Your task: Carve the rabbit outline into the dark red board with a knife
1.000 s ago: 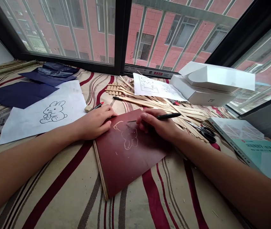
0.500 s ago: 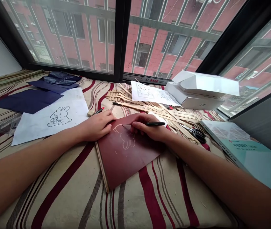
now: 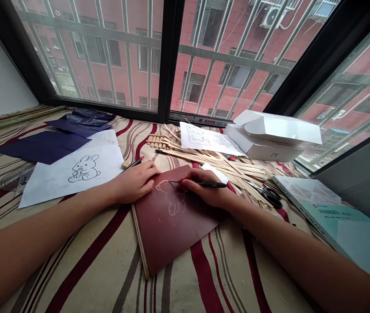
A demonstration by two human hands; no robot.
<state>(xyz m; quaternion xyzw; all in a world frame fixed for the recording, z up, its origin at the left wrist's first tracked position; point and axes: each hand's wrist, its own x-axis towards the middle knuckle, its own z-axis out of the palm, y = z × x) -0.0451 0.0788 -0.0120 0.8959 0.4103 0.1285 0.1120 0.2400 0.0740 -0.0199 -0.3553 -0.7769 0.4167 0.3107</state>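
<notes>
A dark red-brown board (image 3: 171,243) lies at an angle on the striped cloth, with a pale rabbit outline (image 3: 173,200) scratched on its surface. My right hand (image 3: 202,184) pinches a slim black-handled engraving tool (image 3: 214,184) close to its front end. The tool's thin metal tip rests at or just above the top of the outline; contact is too fine to tell. My left hand (image 3: 141,182) grips the board's upper left corner, thumb on top and fingers bent along the edge. Beside that hand lies a black pen with a red tip (image 3: 138,161).
White paper with a rabbit drawing (image 3: 83,168) and dark blue sheets (image 3: 41,145) lie left. Behind the board are wooden strips (image 3: 201,161), a printed sheet (image 3: 204,138) and a white box (image 3: 269,148). Black-handled scissors (image 3: 272,198) and a book (image 3: 338,217) lie right.
The camera view has tilted up, so everything sits lower in the picture. The engraving tool's handle has dipped slightly; its tip stays near the top of the outline. My left hand keeps its place.
</notes>
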